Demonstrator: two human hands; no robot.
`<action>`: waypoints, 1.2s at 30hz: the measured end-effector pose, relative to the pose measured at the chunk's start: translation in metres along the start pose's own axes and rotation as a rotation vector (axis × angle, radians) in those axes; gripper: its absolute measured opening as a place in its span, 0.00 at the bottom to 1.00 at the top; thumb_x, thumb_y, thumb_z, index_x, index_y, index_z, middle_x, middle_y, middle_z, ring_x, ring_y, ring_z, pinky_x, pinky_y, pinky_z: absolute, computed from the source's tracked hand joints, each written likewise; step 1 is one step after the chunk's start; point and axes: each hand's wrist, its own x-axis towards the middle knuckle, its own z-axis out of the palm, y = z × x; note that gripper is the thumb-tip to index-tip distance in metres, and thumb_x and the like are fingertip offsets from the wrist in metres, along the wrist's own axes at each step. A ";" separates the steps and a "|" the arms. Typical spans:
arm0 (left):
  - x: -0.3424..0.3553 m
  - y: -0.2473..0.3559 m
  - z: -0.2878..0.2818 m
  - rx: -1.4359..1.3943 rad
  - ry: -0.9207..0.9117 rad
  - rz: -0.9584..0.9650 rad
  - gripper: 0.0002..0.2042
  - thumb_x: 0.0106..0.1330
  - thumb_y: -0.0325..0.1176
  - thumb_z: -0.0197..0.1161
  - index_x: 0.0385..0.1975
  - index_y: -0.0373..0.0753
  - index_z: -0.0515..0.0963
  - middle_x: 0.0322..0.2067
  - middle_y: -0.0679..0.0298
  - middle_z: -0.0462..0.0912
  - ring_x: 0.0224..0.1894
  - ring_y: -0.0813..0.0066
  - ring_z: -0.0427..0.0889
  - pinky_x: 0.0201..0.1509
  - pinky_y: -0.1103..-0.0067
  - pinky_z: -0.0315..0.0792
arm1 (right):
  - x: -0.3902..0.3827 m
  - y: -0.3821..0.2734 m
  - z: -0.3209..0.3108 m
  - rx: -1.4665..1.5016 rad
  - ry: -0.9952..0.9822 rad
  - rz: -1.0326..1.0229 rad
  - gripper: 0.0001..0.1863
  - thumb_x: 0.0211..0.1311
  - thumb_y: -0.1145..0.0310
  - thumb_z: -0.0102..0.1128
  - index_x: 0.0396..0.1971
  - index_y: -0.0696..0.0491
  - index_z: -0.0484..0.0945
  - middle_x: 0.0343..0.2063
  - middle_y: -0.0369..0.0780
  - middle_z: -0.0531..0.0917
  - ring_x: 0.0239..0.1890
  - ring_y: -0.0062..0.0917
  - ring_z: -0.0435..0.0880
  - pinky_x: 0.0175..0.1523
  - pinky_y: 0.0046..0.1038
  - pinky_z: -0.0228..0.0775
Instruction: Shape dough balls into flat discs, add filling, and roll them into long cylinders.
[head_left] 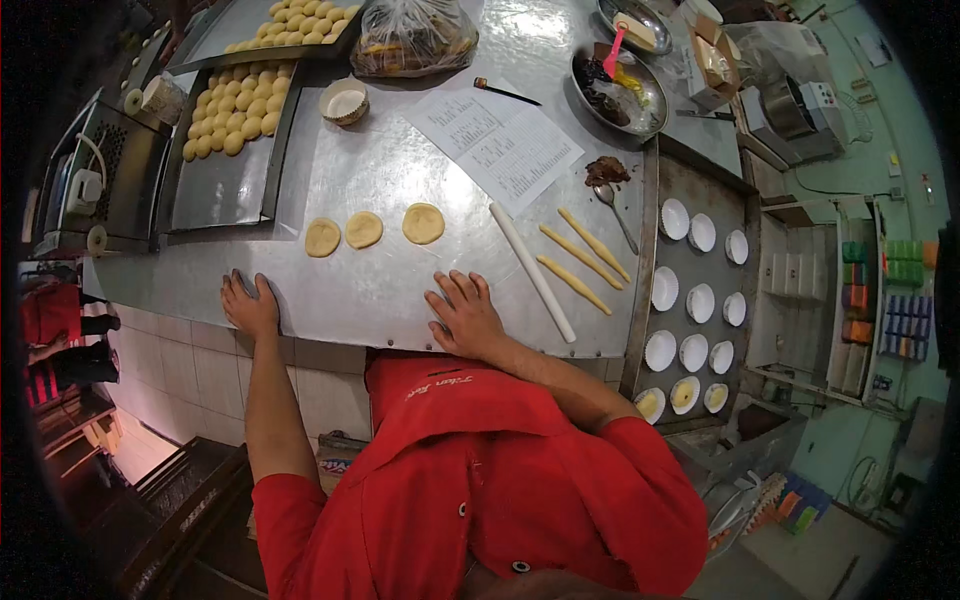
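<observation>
My left hand (251, 305) rests on the near edge of the metal table (360, 290), fingers apart, holding nothing. My right hand (467, 311) lies on the table by the same edge, its fingers spread and nothing in them. Beyond my hands, three flattened dough rounds sit in a row: a left one (322, 238), a middle one (363, 230) and a right one (423, 224). To the right of my right hand lies a white rolling pin (532, 272), slanting toward the edge. Three thin dough strips (582, 256) lie just past it.
A tray of dough balls (236, 105) stands at the far left. Paper cups (693, 352) fill a large tray on the right, several holding dough. Printed sheets (495, 145), a brush (507, 93), a spoon (617, 215) beside brown filling (607, 172), and a metal bowl (640, 85) lie farther back.
</observation>
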 end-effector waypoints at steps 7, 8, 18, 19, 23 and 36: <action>0.000 0.005 -0.006 0.004 -0.015 -0.003 0.29 0.67 0.52 0.59 0.64 0.44 0.73 0.68 0.58 0.69 0.70 0.55 0.64 0.72 0.58 0.57 | -0.003 -0.001 0.004 -0.023 0.006 0.004 0.29 0.60 0.56 0.61 0.59 0.53 0.73 0.66 0.51 0.67 0.68 0.47 0.61 0.72 0.57 0.46; -0.001 0.003 -0.004 0.006 0.001 -0.002 0.29 0.67 0.52 0.59 0.64 0.44 0.73 0.68 0.58 0.70 0.70 0.55 0.64 0.72 0.58 0.57 | -0.003 -0.001 0.004 -0.023 0.009 0.002 0.29 0.60 0.56 0.61 0.60 0.53 0.73 0.66 0.50 0.67 0.68 0.47 0.61 0.72 0.57 0.46; -0.002 0.005 -0.006 0.001 0.009 0.015 0.29 0.67 0.52 0.60 0.63 0.42 0.73 0.67 0.56 0.70 0.70 0.54 0.64 0.73 0.59 0.57 | -0.003 -0.003 0.002 -0.024 0.006 0.017 0.28 0.61 0.56 0.59 0.59 0.53 0.73 0.66 0.50 0.67 0.68 0.46 0.62 0.72 0.56 0.47; -0.002 0.004 -0.005 0.002 0.008 0.012 0.29 0.67 0.52 0.60 0.63 0.42 0.73 0.67 0.56 0.70 0.70 0.54 0.64 0.73 0.59 0.57 | -0.002 -0.003 0.002 -0.024 0.004 0.015 0.28 0.61 0.56 0.59 0.59 0.53 0.73 0.66 0.50 0.67 0.68 0.46 0.62 0.72 0.56 0.47; -0.001 0.003 -0.004 -0.010 0.013 0.011 0.29 0.67 0.53 0.59 0.64 0.42 0.73 0.67 0.56 0.70 0.71 0.54 0.64 0.73 0.59 0.56 | -0.001 -0.003 0.004 -0.039 0.023 0.013 0.28 0.58 0.56 0.61 0.58 0.52 0.75 0.65 0.50 0.68 0.68 0.46 0.62 0.71 0.56 0.48; -0.002 0.003 -0.006 -0.001 -0.008 -0.004 0.29 0.67 0.53 0.60 0.63 0.43 0.73 0.67 0.58 0.70 0.71 0.54 0.63 0.73 0.58 0.56 | -0.003 -0.004 0.005 -0.047 0.022 0.006 0.28 0.59 0.56 0.61 0.58 0.53 0.74 0.65 0.50 0.68 0.67 0.46 0.63 0.71 0.57 0.48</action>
